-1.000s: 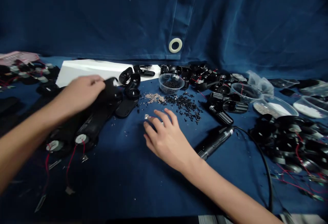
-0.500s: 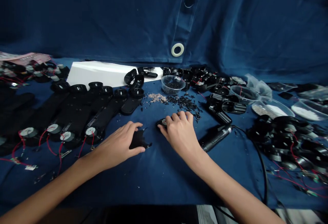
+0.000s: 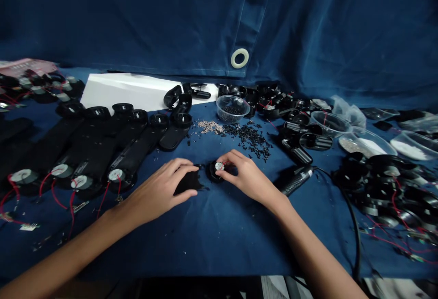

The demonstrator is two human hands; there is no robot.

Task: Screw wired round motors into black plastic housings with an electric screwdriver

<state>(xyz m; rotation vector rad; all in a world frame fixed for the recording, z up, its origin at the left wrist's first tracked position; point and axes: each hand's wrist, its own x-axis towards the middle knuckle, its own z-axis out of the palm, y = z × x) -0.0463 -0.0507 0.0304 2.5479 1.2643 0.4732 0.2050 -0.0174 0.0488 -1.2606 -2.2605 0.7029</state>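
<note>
Your right hand (image 3: 248, 176) pinches a round black housing (image 3: 215, 171) at its rim with the fingertips; your left hand (image 3: 159, 189), half closed, covers a black piece (image 3: 188, 183) just beside it.

Black piece (image 3: 188, 183) under the left hand (image 3: 157, 189), its shape mostly hidden by the fingers. Round black part (image 3: 212, 174) partly covered by the right hand (image 3: 248, 175). Left forearm (image 3: 65, 249) and right forearm (image 3: 316, 244) cut off by the bottom edge. Silver grains (image 3: 210, 126) and black bits (image 3: 249, 138) on the worktop (image 3: 205, 244), too small to identify. Wired black parts (image 3: 34, 90) cut off by the left edge.
</note>
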